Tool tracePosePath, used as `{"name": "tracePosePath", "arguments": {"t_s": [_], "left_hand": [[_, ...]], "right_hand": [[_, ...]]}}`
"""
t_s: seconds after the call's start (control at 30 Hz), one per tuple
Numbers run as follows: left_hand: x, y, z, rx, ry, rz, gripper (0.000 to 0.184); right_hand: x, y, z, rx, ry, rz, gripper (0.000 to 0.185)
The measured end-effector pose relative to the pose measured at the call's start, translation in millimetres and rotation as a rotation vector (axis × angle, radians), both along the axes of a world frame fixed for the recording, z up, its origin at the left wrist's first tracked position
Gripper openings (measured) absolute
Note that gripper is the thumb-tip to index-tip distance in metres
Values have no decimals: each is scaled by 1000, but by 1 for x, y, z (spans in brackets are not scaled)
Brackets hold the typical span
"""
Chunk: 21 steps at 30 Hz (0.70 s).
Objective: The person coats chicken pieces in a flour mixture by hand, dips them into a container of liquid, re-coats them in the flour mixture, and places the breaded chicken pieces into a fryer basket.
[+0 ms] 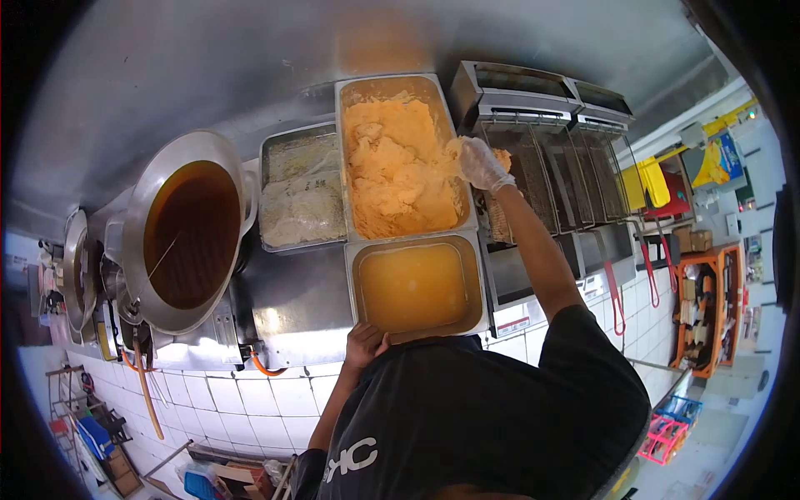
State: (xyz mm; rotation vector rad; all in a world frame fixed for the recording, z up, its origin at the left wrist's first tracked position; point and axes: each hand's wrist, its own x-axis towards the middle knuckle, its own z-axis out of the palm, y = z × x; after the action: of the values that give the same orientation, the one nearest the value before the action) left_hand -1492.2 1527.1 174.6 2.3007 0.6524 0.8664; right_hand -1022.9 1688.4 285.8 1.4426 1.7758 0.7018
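Observation:
My right hand (486,165), in a clear plastic glove, is at the right rim of a deep steel pan (342,150) of orange breading (400,167). Its fingers look closed; orange coating shows at the fingertips, and what they hold is hard to make out. An orange crumbed piece (502,158) shows just beyond the glove, over the fryer side. My bare left hand (364,344) has its fingers curled at the near left corner of a smaller steel pan (353,292), which contains orange liquid (417,287).
Left of the breading stands a tray (263,200) of pale flour. Farther left is a large pot (133,267) of dark brown liquid. Wire fryer baskets (554,167) with red handles (614,300) sit at the right. An orange shelf unit (708,312) stands beyond.

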Motion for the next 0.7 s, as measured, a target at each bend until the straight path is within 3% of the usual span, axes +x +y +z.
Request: {"name": "tracePosePath", "arguments": {"t_s": [0.07,0.2,0.23,0.3,0.37,0.43,0.5,0.57,0.6,0.7], "left_hand": [[2,0,-5,7,-37,9,19],[0,-1,-9,-1,-5,19,21],[0,-1,-10,-1,-5,9,21],[1,-1,-12,19,6,27,21],[1,-2,-10,23,18,22,21],[1,-1,-9,28,33,22,21],[2,-1,-9,14,2,8,20],[1,0,-7,21,22,4,19],[0,0,-7,24,43,-1,18],[0,-1,-10,24,40,9,16]], "right_hand": [[18,-22,24,108,256,-89,19],[88,-83,44,408,1848,-277,38],[112,-101,35,438,2113,-246,43],[170,-137,-9,441,2398,-111,53],[140,-155,55,453,2529,-115,45],[74,-144,134,127,1335,-976,32],[104,-158,81,140,1466,-1007,25],[160,-165,-1,55,863,-547,28],[126,-159,21,186,1077,-648,22],[125,-134,-6,374,871,-438,22]]}}
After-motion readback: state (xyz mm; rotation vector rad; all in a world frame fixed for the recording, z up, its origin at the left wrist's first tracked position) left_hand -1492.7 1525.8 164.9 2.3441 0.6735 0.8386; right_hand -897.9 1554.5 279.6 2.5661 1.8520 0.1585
